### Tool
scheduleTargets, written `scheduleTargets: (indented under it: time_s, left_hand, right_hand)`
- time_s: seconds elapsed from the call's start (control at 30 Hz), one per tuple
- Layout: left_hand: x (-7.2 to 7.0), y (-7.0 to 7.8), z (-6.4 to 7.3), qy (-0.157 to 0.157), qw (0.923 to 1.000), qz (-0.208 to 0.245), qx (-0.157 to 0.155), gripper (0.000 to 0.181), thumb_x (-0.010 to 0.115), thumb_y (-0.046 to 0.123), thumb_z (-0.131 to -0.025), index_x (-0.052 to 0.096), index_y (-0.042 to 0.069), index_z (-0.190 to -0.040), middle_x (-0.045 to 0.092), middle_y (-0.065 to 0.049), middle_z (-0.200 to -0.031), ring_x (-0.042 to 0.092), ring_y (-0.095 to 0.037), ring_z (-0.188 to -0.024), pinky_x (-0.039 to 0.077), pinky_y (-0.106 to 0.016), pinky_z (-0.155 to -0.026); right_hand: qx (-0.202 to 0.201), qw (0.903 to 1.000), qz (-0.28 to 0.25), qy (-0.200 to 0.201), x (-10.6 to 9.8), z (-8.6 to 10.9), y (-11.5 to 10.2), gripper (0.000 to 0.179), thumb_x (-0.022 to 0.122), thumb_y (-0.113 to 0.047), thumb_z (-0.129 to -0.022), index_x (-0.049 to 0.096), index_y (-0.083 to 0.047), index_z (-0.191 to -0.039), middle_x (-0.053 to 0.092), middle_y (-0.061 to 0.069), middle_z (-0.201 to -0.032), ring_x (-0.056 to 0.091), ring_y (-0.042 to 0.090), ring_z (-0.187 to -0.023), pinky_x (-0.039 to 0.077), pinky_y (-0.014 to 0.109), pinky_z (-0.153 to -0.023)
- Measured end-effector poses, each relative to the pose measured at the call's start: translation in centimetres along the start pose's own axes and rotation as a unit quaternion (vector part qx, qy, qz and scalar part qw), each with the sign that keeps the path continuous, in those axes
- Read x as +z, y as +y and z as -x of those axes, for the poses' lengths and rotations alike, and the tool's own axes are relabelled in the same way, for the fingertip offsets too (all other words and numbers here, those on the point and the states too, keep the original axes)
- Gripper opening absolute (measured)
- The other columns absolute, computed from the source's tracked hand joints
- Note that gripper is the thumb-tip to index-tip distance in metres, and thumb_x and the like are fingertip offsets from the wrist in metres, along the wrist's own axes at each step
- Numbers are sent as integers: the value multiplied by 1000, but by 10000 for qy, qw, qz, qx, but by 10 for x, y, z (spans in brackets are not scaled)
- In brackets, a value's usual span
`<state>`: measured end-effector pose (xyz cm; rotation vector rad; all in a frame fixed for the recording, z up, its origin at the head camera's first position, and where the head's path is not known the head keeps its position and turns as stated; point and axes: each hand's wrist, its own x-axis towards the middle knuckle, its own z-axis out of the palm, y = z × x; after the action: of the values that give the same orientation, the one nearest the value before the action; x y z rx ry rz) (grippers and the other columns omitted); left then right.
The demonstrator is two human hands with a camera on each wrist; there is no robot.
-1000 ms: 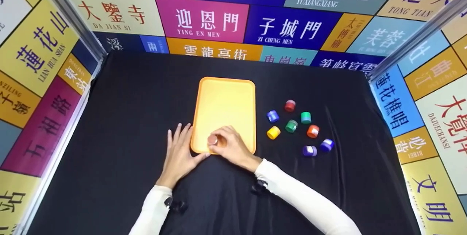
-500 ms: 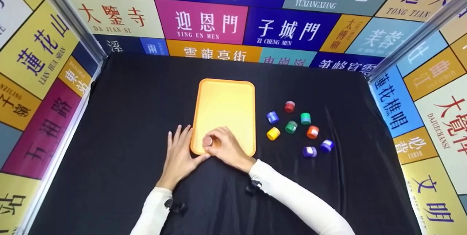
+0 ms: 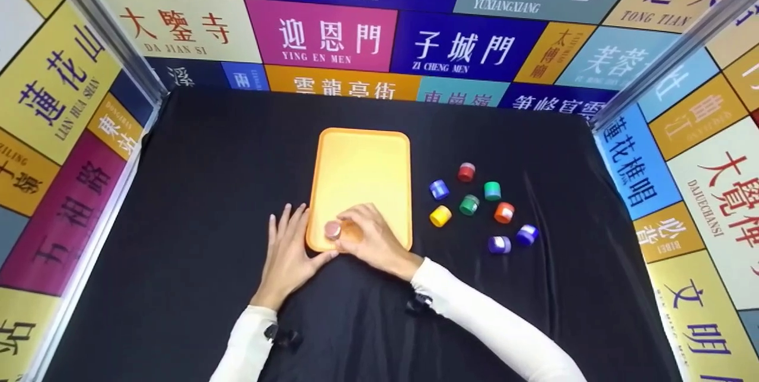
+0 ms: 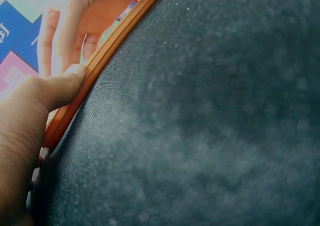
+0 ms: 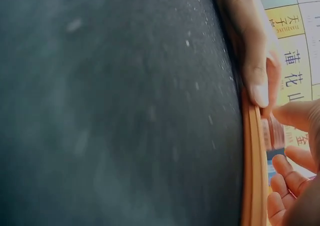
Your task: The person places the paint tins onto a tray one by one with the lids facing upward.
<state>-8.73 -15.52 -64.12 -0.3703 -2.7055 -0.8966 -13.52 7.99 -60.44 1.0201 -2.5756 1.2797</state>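
Note:
In the head view an orange tray (image 3: 362,174) lies on the black cloth. My left hand (image 3: 287,263) rests along its left side with fingers straight, thumb at the near edge; the left wrist view has that thumb (image 4: 75,74) on the orange rim. Over the tray's near left corner my right hand (image 3: 376,239) pinches a small paint jar (image 3: 333,229) with a brownish-pink top, between thumb and curled index finger. The right wrist view catches the reddish-brown jar (image 5: 273,133) close inside the rim, beside the thumb. Part of the jar is hidden by the fingers.
Several small paint jars lie right of the tray, among them a yellow jar (image 3: 440,216), a red jar (image 3: 466,172), a green jar (image 3: 492,190) and an orange jar (image 3: 504,212). Panels with printed characters (image 3: 332,35) wall the table on the back and sides.
My right hand has shifted slightly left over the tray with the jar, toward the near left corner. My left hand has stayed at the tray's edge. The head view has shifted slightly.

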Motion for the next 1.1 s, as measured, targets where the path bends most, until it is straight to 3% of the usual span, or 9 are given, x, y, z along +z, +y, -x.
scheduleTargets:
  time_s: [0.2,0.6,0.8,1.1]
  left_hand:
    - [-4,-1,1,-155,9998,-95,-122,111,87,65,-83,49,-5,-161,46,-22,-170,26,-47,-165,5,-66,-136]
    - [-6,-2,0,-141,9997,-26,-182,112,90,62,-83,47,-4,-163,45,-22,-170,25,-46,-165,4,-64,-136]
    - [-3,0,0,-189,9996,0,-187,113,89,64,-82,48,-4,-163,44,-21,-171,25,-46,-165,3,-64,-136]
    - [0,0,1,-119,9999,-3,-113,113,90,63,-82,48,-4,-162,45,-22,-170,26,-46,-165,5,-64,-136]
  right_hand:
    - [137,9998,119,-41,-27,13,8,48,92,-20,-88,76,-1,-130,71,8,-126,59,27,-121,52,41,-104]
    - [166,9993,193,266,-77,39,32,45,94,-17,-88,77,0,-127,72,9,-127,59,30,-120,52,39,-101]
    - [356,9980,434,290,-99,53,44,48,95,-14,-86,77,1,-128,72,11,-128,58,31,-124,50,43,-108]
    - [447,9954,728,430,-126,66,58,49,96,-14,-85,77,-2,-129,72,13,-131,55,35,-124,46,49,-106]
